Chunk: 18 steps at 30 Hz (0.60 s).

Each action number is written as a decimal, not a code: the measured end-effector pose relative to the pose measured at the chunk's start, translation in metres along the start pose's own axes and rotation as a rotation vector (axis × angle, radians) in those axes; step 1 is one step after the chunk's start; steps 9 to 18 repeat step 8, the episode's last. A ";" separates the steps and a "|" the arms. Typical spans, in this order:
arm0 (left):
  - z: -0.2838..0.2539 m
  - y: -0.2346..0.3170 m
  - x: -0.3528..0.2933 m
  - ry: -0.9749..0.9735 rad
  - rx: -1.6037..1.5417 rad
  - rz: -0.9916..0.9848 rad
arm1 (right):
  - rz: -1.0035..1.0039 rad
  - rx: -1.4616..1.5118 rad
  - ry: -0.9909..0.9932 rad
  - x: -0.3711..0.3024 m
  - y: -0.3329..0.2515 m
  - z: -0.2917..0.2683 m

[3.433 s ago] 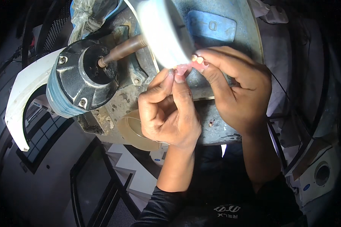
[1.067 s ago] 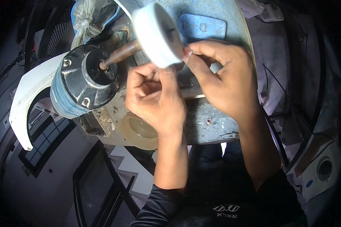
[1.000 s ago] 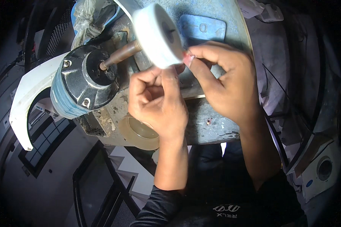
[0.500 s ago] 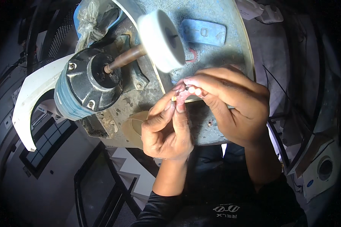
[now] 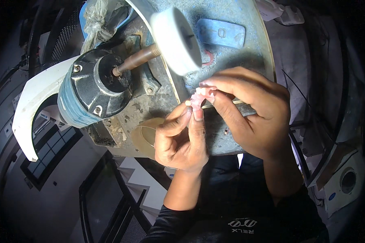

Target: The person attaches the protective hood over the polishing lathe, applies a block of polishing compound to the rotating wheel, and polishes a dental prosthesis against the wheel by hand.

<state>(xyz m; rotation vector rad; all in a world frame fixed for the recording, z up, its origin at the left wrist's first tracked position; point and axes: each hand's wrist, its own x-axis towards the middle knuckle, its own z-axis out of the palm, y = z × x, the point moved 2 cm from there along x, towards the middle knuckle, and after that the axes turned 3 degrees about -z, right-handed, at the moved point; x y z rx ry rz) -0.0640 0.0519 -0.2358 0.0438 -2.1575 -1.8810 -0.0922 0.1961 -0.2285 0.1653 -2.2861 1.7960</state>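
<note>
A small pink denture with a few whitish teeth is held up between both hands, just over the near edge of the bench. My left hand pinches its left end between thumb and fingertips. From the right, my right hand grips the other end with thumb and forefinger. Beyond them is a white polishing wheel on a brown spindle, which comes out of a motor with a black end cover and teal casing. The fingertips hide parts of the denture.
A blue block and a small red curved piece lie in the dusty pale tray behind my hands. A beige ring-shaped piece sits left of my left hand. At the far left, a plastic bag rests in a blue container.
The denture has been tilted between my fingers, so its teeth face differently. Both hands keep their pinch. The whole view has shifted slightly.
</note>
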 end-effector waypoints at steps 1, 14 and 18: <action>-0.001 0.000 -0.001 0.008 0.017 -0.003 | -0.002 0.054 0.010 0.000 0.001 0.001; -0.001 0.000 -0.003 -0.047 0.212 0.077 | 0.147 0.194 -0.054 -0.004 -0.001 0.001; -0.001 0.000 -0.003 -0.047 0.212 0.077 | 0.147 0.194 -0.054 -0.004 -0.001 0.001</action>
